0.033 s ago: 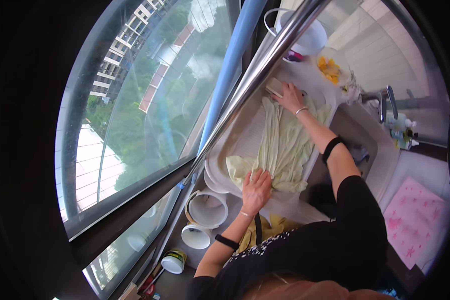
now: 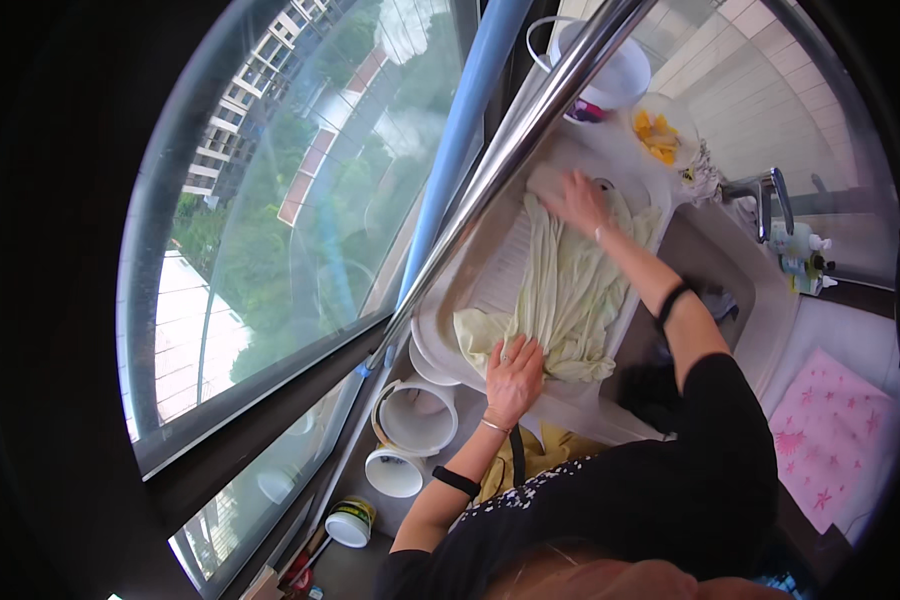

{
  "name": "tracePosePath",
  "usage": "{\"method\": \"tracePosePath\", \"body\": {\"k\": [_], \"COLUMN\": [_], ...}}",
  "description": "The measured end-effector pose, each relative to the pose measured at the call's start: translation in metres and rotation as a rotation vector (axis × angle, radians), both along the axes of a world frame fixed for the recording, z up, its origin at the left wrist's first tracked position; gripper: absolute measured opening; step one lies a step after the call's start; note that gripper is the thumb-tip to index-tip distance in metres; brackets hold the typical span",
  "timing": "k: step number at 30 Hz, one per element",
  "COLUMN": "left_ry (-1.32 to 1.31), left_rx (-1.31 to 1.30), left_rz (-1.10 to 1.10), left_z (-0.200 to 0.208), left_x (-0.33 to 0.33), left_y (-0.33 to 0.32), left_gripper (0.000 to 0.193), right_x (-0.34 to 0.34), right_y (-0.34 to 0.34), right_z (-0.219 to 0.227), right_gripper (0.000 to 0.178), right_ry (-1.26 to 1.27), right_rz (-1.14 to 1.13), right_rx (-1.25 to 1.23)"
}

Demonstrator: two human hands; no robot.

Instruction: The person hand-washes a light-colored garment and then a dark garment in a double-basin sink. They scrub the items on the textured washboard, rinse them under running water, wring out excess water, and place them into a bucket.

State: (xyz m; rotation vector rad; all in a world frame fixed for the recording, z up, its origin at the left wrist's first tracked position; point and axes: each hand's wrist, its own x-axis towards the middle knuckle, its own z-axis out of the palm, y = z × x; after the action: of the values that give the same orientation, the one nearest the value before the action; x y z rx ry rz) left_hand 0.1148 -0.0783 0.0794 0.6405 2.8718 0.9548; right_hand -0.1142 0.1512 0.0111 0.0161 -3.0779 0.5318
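A wet, pale yellow-green cloth garment lies bunched in long folds on the sloping ribbed washboard of the sink. My left hand rests on its near end, fingers spread over the fabric. At the far end, my right hand is smeared by motion. Its fingers are round a pale rectangular block, whose kind I cannot make out, beside the garment's top edge.
Right of the washboard is the deep sink basin with dark cloth in it, below a metal tap. White buckets stand at the left by the window. A steel rail crosses above. A pink patterned sheet lies at the right.
My right hand and the pale block have shifted slightly toward me and are now blurred. My left hand and the garment look the same.
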Motion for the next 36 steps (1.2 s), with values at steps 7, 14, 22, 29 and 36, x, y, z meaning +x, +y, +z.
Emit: {"method": "tracePosePath", "body": {"k": [7,14,22,29,36], "left_ry": [0.035,-0.517,0.063,0.223,0.219], "left_rx": [0.040,0.534,0.339,0.473,-0.496], "left_rz": [0.009,0.755,0.071,0.100,-0.285], "left_z": [0.004,0.011,0.101,0.155,0.077], "left_x": [-0.004,-0.050,-0.168,-0.328,-0.456], "left_y": [0.003,-0.012,0.055,0.178,0.208], "left_gripper": [0.020,0.025,0.039,0.026,0.026], "right_x": [0.105,-0.035,0.153,0.277,0.297], "right_y": [-0.026,0.019,0.153,0.215,0.204], "right_z": [0.031,-0.028,-0.010,-0.071,-0.088], "right_gripper": [0.078,0.072,0.055,0.070,0.064], "right_ry": [-0.191,-0.299,0.117,-0.235,-0.138], "right_rz": [0.509,-0.010,-0.582,-0.941,-0.888], "right_rx": [-0.116,-0.190,-0.578,-0.177,-0.301]}}
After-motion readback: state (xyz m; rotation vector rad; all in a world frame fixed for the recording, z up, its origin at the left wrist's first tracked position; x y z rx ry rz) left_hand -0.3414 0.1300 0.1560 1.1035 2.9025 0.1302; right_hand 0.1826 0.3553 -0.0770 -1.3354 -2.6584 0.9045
